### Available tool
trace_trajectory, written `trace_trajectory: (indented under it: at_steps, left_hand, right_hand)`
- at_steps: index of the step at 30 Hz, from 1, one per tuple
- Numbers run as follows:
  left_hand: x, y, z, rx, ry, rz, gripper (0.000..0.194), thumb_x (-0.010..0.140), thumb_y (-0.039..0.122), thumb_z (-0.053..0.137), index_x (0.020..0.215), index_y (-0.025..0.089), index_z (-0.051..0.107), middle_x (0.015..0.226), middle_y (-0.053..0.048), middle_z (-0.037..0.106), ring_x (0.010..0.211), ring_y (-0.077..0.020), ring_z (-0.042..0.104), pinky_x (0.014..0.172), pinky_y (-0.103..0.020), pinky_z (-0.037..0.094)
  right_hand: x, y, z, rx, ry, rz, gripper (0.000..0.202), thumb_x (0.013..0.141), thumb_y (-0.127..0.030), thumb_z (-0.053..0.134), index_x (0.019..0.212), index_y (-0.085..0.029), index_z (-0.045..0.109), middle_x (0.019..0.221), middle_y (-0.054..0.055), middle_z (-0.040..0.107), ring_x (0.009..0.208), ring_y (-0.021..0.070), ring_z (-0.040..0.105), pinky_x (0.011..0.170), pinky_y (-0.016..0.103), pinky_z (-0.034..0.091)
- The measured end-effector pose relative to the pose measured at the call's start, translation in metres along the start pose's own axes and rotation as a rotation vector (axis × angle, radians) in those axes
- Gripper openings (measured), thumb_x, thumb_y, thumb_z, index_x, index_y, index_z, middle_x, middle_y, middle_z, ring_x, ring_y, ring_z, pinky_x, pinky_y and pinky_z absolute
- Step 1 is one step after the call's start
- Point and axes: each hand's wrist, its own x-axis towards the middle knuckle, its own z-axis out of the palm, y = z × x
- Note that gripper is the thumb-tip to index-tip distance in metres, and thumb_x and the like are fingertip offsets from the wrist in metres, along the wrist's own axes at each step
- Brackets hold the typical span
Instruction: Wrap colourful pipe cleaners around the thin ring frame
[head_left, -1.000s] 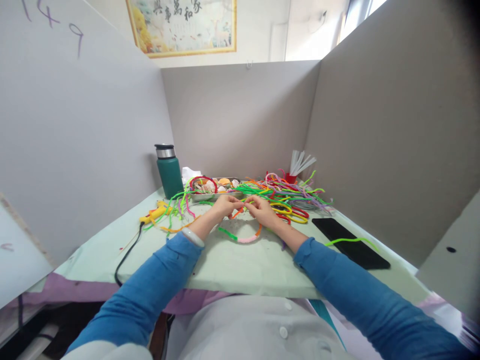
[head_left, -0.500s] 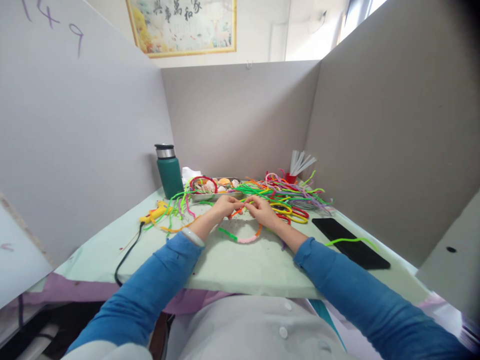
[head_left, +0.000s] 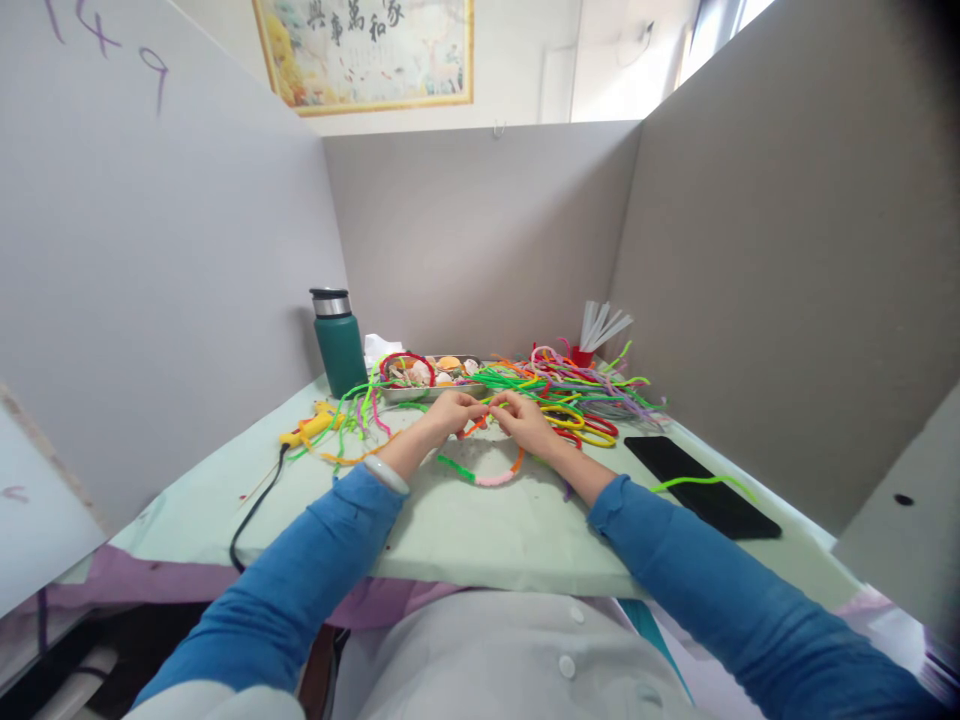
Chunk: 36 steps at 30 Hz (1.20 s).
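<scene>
My left hand and my right hand meet fingertip to fingertip over the middle of the table. Both are closed in a pinch on an orange pipe cleaner, a short length of which shows below the fingers. Just beneath them, a curved pipe-cleaner ring in green, pink and orange sections lies on the table; whether it joins the piece in my fingers is hidden. Behind my right hand, yellow pipe-cleaner loops rest beside red ones.
A metal tray of shells stands at the back, near a green bottle. Loose pipe cleaners are heaped right of it. A yellow glue gun with a black cord lies left, a black phone-like slab right. Grey partitions enclose the table.
</scene>
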Motion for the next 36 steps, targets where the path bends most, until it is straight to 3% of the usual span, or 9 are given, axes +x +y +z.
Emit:
trace_trajectory:
  at_steps: [26, 36]
  left_hand:
    - [0.0005, -0.0002, 0.0007, 0.0, -0.007, -0.032, 0.035, 0.07, 0.045, 0.06, 0.072, 0.01, 0.063, 0.067, -0.002, 0.063, 0.036, -0.0022, 0.035, 0.033, -0.018, 0.029]
    - [-0.0064, 0.009, -0.0004, -0.006, -0.035, -0.039, 0.033, 0.071, 0.042, 0.06, 0.069, 0.01, 0.06, 0.051, 0.002, 0.054, 0.035, -0.0025, 0.033, 0.033, -0.017, 0.027]
  right_hand:
    - [-0.0004, -0.0025, -0.0007, -0.002, -0.011, -0.008, 0.018, 0.078, -0.034, 0.047, 0.084, -0.019, 0.056, 0.05, -0.005, 0.042, 0.045, 0.0092, 0.034, 0.044, 0.021, 0.024]
    - [-0.0006, -0.002, -0.0013, -0.035, -0.017, -0.023, 0.018, 0.079, -0.032, 0.046, 0.086, -0.019, 0.056, 0.051, -0.005, 0.042, 0.045, 0.0087, 0.034, 0.044, 0.021, 0.024]
